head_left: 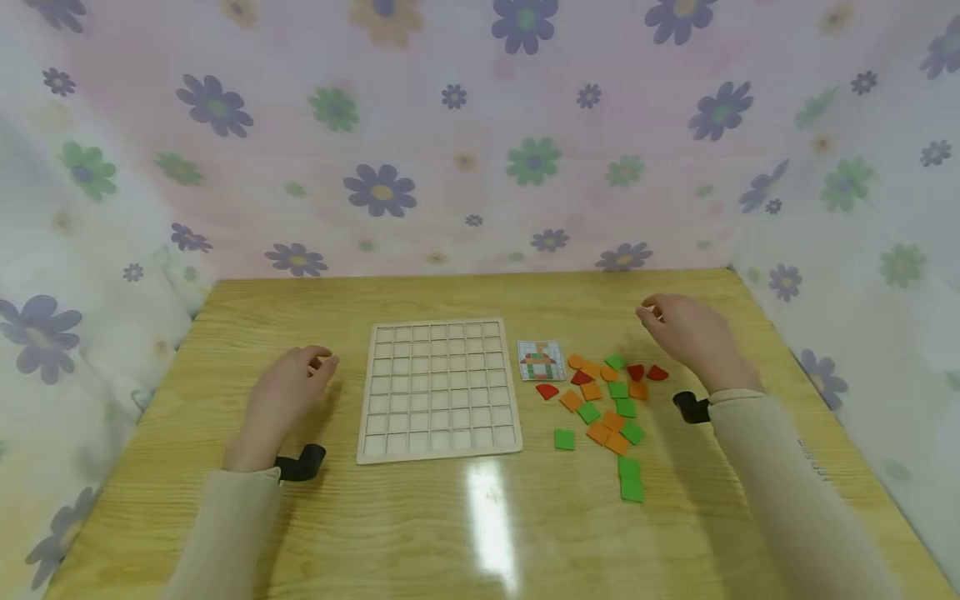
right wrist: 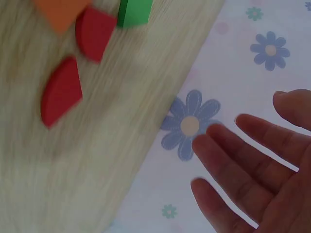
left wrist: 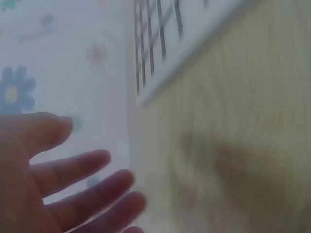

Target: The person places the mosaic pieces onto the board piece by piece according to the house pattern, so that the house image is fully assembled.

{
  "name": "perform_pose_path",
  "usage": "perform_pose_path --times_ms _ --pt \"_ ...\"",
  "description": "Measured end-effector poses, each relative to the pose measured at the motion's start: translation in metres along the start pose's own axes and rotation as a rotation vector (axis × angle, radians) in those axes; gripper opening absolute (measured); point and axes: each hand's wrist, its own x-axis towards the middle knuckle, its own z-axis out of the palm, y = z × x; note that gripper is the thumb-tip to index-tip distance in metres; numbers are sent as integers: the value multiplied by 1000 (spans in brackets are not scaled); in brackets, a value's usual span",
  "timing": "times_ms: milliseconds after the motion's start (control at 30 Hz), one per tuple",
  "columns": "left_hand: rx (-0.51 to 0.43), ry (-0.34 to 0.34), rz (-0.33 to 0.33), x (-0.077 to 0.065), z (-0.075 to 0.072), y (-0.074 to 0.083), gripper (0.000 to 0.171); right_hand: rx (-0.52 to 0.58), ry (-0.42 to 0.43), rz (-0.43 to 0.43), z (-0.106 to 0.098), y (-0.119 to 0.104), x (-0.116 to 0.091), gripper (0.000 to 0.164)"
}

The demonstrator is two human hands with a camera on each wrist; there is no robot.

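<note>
My left hand (head_left: 288, 392) hovers over the table left of a pale wooden grid board (head_left: 441, 390); its fingers are relaxed and hold nothing, as the left wrist view also shows. The board's square cells hold no pieces. On the right, my right hand (head_left: 690, 333) is above the table, beyond the loose pieces, with loosely spread fingers (right wrist: 233, 160) and nothing in them. Nearest to it are red quarter-round pieces (right wrist: 62, 92), an orange square (head_left: 638, 391) and a green square (right wrist: 135, 12). Between board and pieces lies a small pattern card (head_left: 541, 361) with a coloured figure on a grid.
Several green, orange and red flat pieces lie scattered right of the board, with two green squares (head_left: 631, 488) closer to the front. Flowered cloth (head_left: 480, 150) hangs behind and at both sides of the wooden table (head_left: 375, 533). Black wrist mounts (head_left: 302, 464) stick out by both sleeves.
</note>
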Motion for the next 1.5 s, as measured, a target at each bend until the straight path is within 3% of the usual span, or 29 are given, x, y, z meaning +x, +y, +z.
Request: perform_pose_path --times_ms 233,500,767,1100,1300,1500 --pt "-133 -71 -30 -16 36 20 51 140 -56 -22 23 -6 -14 60" --pt "-149 -75 -77 -20 54 23 58 329 -218 -53 55 -16 -43 40" --pt "-169 -109 -48 -15 59 14 56 381 -315 -92 70 -25 -63 23" --pt "-90 -88 -25 -12 48 14 58 300 -250 -138 79 -51 -58 15" --pt "-215 -189 -92 -15 55 20 61 255 -265 -178 68 -55 -57 9" --pt "-316 -211 -115 -13 54 14 61 275 -286 -235 76 -74 -64 19"
